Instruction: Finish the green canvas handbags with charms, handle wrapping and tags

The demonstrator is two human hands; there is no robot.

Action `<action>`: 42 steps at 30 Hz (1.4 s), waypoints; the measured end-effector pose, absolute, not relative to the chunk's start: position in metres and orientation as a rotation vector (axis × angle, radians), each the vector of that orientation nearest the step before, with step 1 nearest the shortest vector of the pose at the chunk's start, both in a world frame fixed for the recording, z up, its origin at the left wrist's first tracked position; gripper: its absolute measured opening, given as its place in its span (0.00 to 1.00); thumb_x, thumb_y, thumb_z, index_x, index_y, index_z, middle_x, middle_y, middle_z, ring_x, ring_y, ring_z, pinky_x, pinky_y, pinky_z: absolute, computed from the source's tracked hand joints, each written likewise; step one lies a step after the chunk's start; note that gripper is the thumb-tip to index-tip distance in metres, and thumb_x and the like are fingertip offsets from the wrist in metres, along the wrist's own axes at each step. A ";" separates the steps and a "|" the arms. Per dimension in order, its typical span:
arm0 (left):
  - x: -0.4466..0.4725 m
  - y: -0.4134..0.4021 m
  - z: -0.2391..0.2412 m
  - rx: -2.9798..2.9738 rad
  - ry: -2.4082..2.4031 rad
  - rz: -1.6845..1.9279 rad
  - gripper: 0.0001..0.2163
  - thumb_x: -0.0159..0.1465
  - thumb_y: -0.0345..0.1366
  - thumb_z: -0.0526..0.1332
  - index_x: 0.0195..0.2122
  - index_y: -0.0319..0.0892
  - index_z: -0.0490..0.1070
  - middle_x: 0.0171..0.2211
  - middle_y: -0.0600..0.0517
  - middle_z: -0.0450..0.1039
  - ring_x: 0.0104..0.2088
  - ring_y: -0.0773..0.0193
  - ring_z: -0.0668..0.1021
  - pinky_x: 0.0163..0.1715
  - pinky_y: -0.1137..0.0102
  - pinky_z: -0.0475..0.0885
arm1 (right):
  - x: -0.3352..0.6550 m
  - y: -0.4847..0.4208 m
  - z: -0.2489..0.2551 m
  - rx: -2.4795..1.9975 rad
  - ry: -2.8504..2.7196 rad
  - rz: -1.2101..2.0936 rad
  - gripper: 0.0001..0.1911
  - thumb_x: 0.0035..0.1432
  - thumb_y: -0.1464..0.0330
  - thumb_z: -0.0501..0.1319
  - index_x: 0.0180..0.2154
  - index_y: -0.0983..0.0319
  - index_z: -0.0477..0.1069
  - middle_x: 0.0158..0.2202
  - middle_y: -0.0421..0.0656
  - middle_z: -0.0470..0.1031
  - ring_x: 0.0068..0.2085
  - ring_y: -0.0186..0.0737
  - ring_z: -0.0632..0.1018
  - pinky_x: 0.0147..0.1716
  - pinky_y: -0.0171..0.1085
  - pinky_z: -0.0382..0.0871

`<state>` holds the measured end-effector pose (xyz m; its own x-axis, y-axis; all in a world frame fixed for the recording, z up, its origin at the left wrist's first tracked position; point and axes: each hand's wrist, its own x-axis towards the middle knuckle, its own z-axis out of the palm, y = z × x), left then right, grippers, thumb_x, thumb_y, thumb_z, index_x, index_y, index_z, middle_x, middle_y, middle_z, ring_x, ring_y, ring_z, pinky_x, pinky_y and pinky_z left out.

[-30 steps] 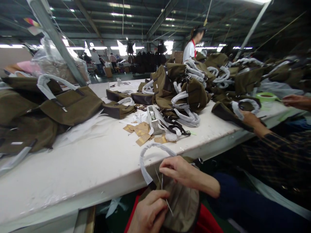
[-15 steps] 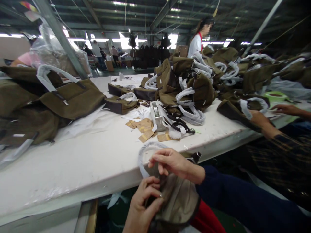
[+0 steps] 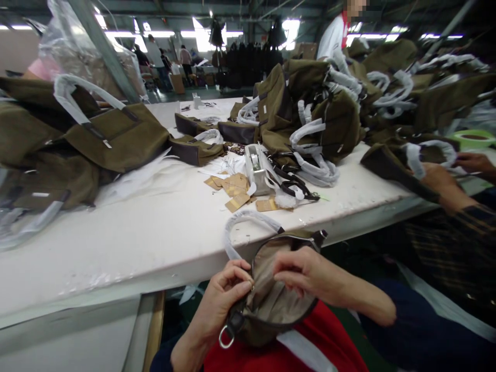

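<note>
An olive handbag (image 3: 263, 335) rests at the table's front edge, over a red garment, its zipped mouth wide and a beige lining (image 3: 271, 299) showing. My left hand (image 3: 227, 289) is closed on the left edge of the mouth, thumb and fingers pinching near the zip. Over the opening hovers my right hand (image 3: 304, 274), its fingers bent in a pinch; whatever may be between them is too small to make out. A wrapped white handle (image 3: 234, 222) arches onto the table, and a metal ring (image 3: 226, 338) hangs at the bag's near left end.
Brown tags (image 3: 237, 185), a tape dispenser (image 3: 256, 168) and black scissors (image 3: 296, 188) lie beyond the bag on the white table (image 3: 155, 248). Olive handbags are piled left (image 3: 120, 137) and right (image 3: 341, 124). At right, a co-worker's hand (image 3: 445, 183) touches another bag.
The bag's mouth now spreads wide, exposing the lining. My right hand has moved right and down, away from my left hand. The view has tilted down.
</note>
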<state>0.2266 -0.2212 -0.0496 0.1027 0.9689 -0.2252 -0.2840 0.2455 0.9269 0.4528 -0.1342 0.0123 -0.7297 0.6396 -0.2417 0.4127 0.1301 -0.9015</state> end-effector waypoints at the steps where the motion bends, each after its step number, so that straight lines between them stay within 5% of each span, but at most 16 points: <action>1: 0.226 -0.220 -0.049 0.847 1.044 1.106 0.04 0.59 0.35 0.68 0.30 0.41 0.78 0.47 0.49 0.67 0.50 0.60 0.69 0.47 0.73 0.64 | 0.450 -0.135 0.006 -1.014 -2.361 1.462 0.07 0.65 0.67 0.60 0.34 0.62 0.72 0.24 0.37 0.71 0.23 0.31 0.72 0.24 0.29 0.62; 5: 0.225 -0.219 -0.048 0.838 1.024 1.091 0.04 0.60 0.36 0.68 0.30 0.41 0.79 0.48 0.49 0.66 0.49 0.60 0.70 0.47 0.73 0.64 | 0.439 -0.135 -0.011 -0.887 -2.666 1.014 0.07 0.65 0.71 0.58 0.34 0.61 0.74 0.30 0.39 0.74 0.32 0.34 0.74 0.32 0.32 0.61; 17: 0.225 -0.218 -0.049 0.824 1.021 1.093 0.04 0.59 0.36 0.69 0.30 0.41 0.80 0.47 0.49 0.66 0.48 0.61 0.70 0.47 0.73 0.65 | 0.429 -0.134 -0.005 -0.895 -2.803 0.902 0.05 0.63 0.73 0.60 0.34 0.61 0.72 0.30 0.38 0.73 0.31 0.33 0.72 0.29 0.31 0.55; 33: 0.226 -0.219 -0.046 1.025 1.068 1.111 0.07 0.63 0.35 0.65 0.29 0.41 0.75 0.38 0.51 0.68 0.43 0.61 0.72 0.47 0.69 0.65 | 0.410 -0.156 -0.015 -0.995 -2.442 1.165 0.08 0.58 0.66 0.67 0.34 0.62 0.71 0.30 0.38 0.73 0.29 0.32 0.69 0.28 0.31 0.56; 39: 0.223 -0.237 -0.044 0.876 1.136 1.084 0.06 0.66 0.38 0.63 0.41 0.45 0.69 0.38 0.53 0.70 0.39 0.63 0.74 0.40 0.71 0.69 | 0.403 -0.160 -0.033 -1.055 -2.347 1.428 0.04 0.57 0.70 0.64 0.30 0.63 0.73 0.25 0.36 0.72 0.26 0.31 0.69 0.25 0.30 0.53; 42: 0.217 -0.249 -0.042 1.085 1.254 1.021 0.04 0.65 0.35 0.62 0.39 0.45 0.68 0.41 0.51 0.70 0.43 0.60 0.75 0.44 0.68 0.70 | 0.400 -0.165 -0.036 -1.024 -2.387 1.404 0.03 0.55 0.72 0.63 0.29 0.63 0.73 0.24 0.35 0.70 0.26 0.30 0.67 0.25 0.31 0.52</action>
